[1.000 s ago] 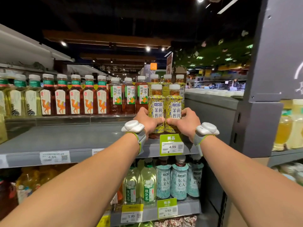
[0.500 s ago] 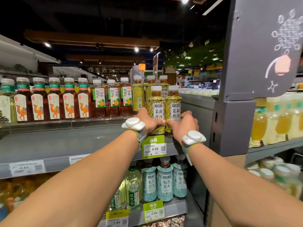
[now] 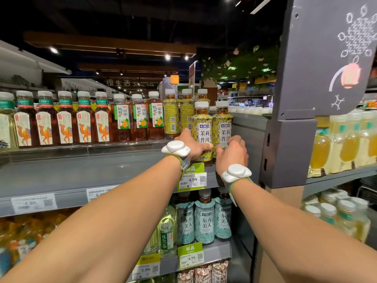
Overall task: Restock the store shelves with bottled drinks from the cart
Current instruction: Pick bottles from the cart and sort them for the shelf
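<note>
Head view: two yellow-patterned bottles were seen upright and touching at the front right end of the grey upper shelf (image 3: 81, 172), each white-capped, with amber drink showing at the neck. "茉莉普洱" was read on both labels.

The left yellow bottle (image 3: 202, 127) was gripped low down by the left hand (image 3: 191, 145), fingers curled round it and thumb laid across the front. The right yellow bottle (image 3: 222, 125) was held by the right hand (image 3: 232, 152), fingers wrapped round its lower part.

Just below, a green tag (image 3: 191, 178) marked "新品" and "4.99" was fixed to the shelf edge. Behind the pair, more yellow bottles (image 3: 172, 117) were lined up. Further left came dark tea bottles (image 3: 139, 119) labelled "枇杷润茶", then a row with orange camel labels (image 3: 65, 127).

On the shelf beneath, teal bottles (image 3: 205, 221) reading "东方美人" were stood beside a pale green one (image 3: 166, 235) reading "现泡茶". A "5.99" tag (image 3: 145, 269) was noted below that. "慢生活" (image 3: 118, 82) was made out on a far sign.
</note>
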